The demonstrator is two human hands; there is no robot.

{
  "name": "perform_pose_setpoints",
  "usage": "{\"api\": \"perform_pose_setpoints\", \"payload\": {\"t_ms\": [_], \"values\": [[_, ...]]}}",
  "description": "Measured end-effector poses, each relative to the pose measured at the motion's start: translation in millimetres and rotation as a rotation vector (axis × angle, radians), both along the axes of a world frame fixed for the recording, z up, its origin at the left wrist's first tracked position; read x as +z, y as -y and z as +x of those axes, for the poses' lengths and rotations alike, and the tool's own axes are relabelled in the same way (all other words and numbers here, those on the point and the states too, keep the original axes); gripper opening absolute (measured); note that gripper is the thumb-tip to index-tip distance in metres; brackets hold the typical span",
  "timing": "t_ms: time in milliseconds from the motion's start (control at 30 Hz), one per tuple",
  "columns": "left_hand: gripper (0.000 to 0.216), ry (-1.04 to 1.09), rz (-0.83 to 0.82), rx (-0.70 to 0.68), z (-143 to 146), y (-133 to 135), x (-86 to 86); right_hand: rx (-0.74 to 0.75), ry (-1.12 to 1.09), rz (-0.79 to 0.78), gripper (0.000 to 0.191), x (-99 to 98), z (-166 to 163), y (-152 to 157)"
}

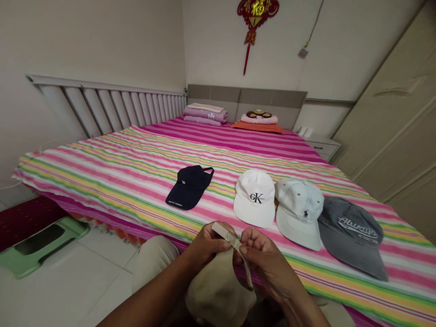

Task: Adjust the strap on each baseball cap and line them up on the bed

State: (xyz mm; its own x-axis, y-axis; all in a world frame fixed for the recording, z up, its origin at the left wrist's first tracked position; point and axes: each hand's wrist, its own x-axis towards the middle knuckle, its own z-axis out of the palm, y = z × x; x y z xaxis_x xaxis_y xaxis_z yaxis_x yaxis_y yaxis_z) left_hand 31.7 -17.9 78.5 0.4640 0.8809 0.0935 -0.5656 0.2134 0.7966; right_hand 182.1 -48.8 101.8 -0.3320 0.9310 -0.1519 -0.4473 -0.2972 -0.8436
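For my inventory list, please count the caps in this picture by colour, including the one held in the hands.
navy cap: 1
white cap: 1
pale bluish-white cap: 1
grey cap: 1
beige cap: 1
Total: 5

1. Bed sheet (136,159): stripes of pink, magenta, yellow, green and white.
2. Navy cap (189,187): dark blue, with small white marks on crown and brim.
3. White cap (255,200): plain white, with black letters on the front.
4. Pale cap (299,211): off-white, with a small dark-blue emblem.
5. Grey cap (352,234): charcoal, with white script lettering.
6. Beige cap (218,290) and its strap (231,238): plain beige.
7. Wall ornament (256,11): red with gold.
8. Stool (41,245): light green.
9. Folded bedding (205,113): pink and lilac.
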Motion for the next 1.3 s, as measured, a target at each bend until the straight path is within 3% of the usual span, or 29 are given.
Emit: {"api": "perform_pose_setpoints", "payload": {"t_ms": [200,500,733,867,1167,1300], "values": [[0.025,-0.093,0.091,-0.016,-1,-1,-1.0,-0.058,0.022,-0.002,0.032,-0.4,-5,-1],[0.035,-0.056,0.002,-0.088,-3,2,11.1,-0.079,0.009,0.024,0.033,-2.1,-3,-2],[0.022,-0.368,-0.08,0.108,-5,1,22.6,-0.107,0.052,0.049,0.031,-1.2,-5,-2],[0.023,-0.441,-0.103,0.056,-7,-1,22.4,-0.118,0.054,0.042,0.029,-1.3,-5,-1],[0.025,-0.232,-0.216,-0.08,-12,-3,15.4,-0.089,0.048,0.047,0.026,-2.1,-5,-1],[0.03,-0.169,-0.223,-0.033,-13,-3,10.5,-0.089,0.029,0.053,0.025,-3.3,-6,-1]]}}
